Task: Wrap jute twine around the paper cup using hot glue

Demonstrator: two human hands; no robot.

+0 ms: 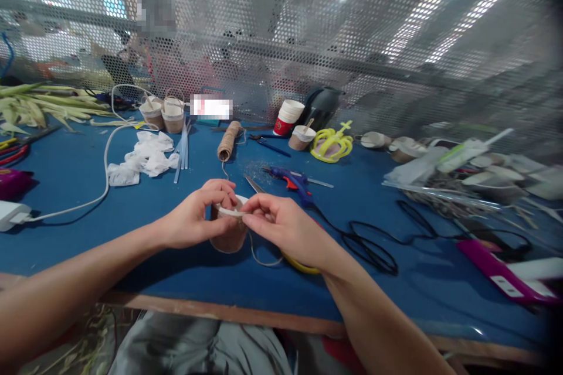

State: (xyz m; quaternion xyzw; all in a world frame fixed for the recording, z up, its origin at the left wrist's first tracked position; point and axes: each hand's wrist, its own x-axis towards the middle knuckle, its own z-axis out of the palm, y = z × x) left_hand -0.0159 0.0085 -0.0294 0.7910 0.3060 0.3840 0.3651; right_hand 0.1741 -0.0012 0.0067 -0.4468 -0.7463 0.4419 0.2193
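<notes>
A small paper cup with brown wrapping [229, 238] stands on the blue table in front of me. My left hand [200, 212] grips its left side, thumb outside and fingers at the rim. At the right of the rim, my right hand [281, 222] pinches with thumb and forefinger; twine [259, 262] trails below, and the pinched spot itself is too small to make out. Behind the cup lies a spool of twine [227, 143], its strand running toward the cup. Scissors [255, 184] with yellow handles lie partly under my right hand.
A blue glue gun [294, 181] with a black cord lies right of the cup. Crumpled white tissue [147, 158], glue sticks [182, 155] and wrapped cups [173, 116] are at left. A yellow crown-shaped piece [332, 143] stands behind; a purple power strip [501, 269] lies right.
</notes>
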